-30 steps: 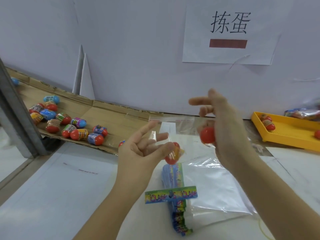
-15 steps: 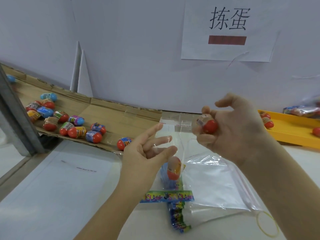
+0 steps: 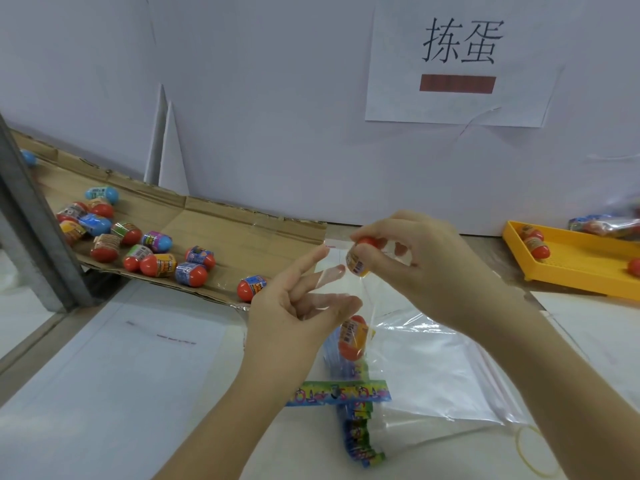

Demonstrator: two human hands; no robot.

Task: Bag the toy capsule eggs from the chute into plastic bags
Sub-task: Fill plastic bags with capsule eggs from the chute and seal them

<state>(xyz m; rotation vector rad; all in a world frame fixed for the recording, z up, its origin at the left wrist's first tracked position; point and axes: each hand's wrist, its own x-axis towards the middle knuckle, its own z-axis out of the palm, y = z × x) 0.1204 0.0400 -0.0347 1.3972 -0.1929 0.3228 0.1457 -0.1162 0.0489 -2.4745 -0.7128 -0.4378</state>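
Note:
My left hand (image 3: 301, 308) is raised over the table with its fingers spread, and it holds a small clear plastic bag (image 3: 360, 306) by its mouth. The film lies over the fingertips. One orange and yellow toy egg (image 3: 353, 337) hangs inside that bag below the thumb. My right hand (image 3: 426, 268) grips a second orange toy egg (image 3: 360, 259) by its fingertips, right at the bag's upper edge. Several more toy eggs (image 3: 157, 265) lie on the sloping cardboard chute (image 3: 235, 237) at the left. One egg (image 3: 251, 287) sits at the chute's lower lip.
A large clear zip bag (image 3: 440, 379) lies flat on the table under my hands, beside a stack of colourful label strips (image 3: 341, 393). A yellow tray (image 3: 571, 275) with bagged eggs stands at the right. A rubber band (image 3: 530, 452) lies at the bottom right, and a grey metal post (image 3: 31, 220) stands at the left.
My right hand has come down and leftward, bringing its egg to the bag's mouth. The bagged egg has dropped lower under my left hand.

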